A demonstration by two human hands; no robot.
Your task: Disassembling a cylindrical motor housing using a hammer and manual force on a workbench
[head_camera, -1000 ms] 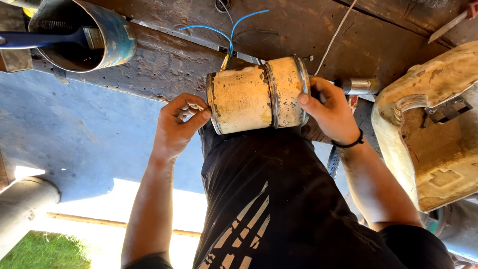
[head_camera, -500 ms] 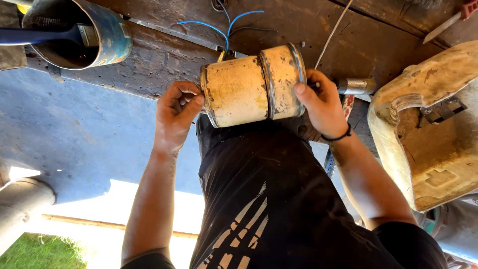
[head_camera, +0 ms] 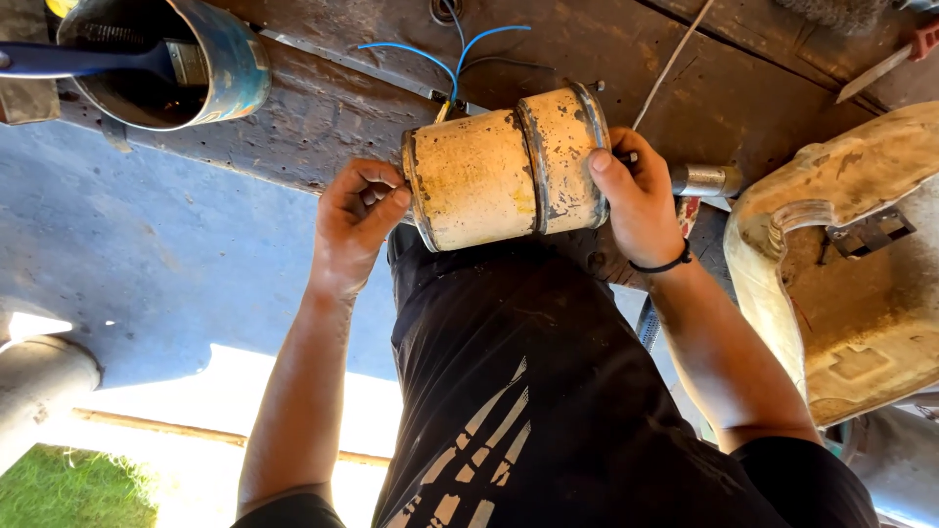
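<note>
While the left hand [head_camera: 354, 223] curls at its end, the right hand [head_camera: 641, 200] clasps the yellow cylinder [head_camera: 507, 166] in a closed grip.

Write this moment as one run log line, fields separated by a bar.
left hand: closed at end of yellow cylinder | right hand: holds other end | cylinder: lying on wooden bench | blue wires behind

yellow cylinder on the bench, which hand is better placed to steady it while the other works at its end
Right, likely. The right hand wraps the banded end of the yellow cylinder, thumb over the top. The left hand is curled at the opposite end face, its fingers bunched there.
</note>
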